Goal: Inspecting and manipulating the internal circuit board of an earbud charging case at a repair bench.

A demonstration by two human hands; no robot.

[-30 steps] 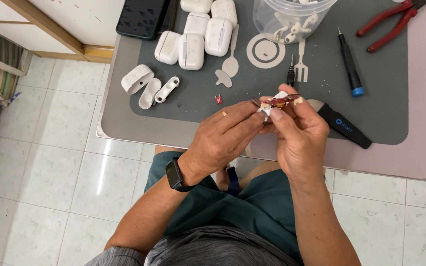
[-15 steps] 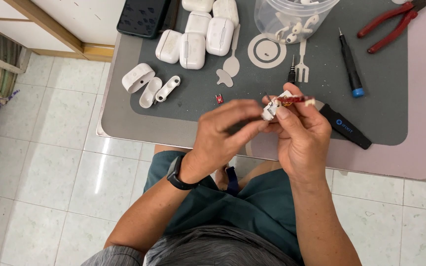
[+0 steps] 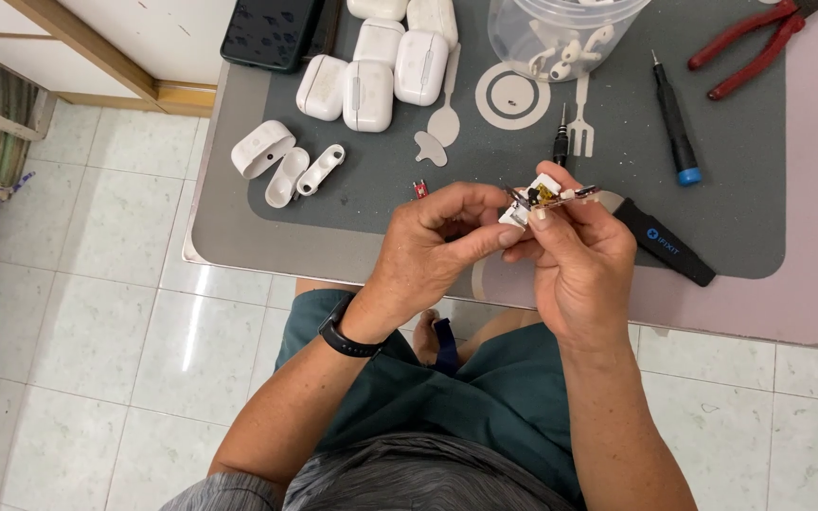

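Both hands meet over the near edge of the grey mat. My left hand and my right hand pinch one small white part with exposed circuitry between their fingertips. My left wrist wears a black watch. A tiny red piece lies on the mat just left of my left fingers. A black-handled tool lies right beside my right hand.
White earbud cases and opened case halves lie at the mat's far left. A black phone, a clear tub of white earbuds, a black screwdriver with a blue cap and red pliers lie farther back. Tiled floor below.
Both hands, still pinching the small part, have lifted slightly toward the mat; the fingers have shifted a little around the part.
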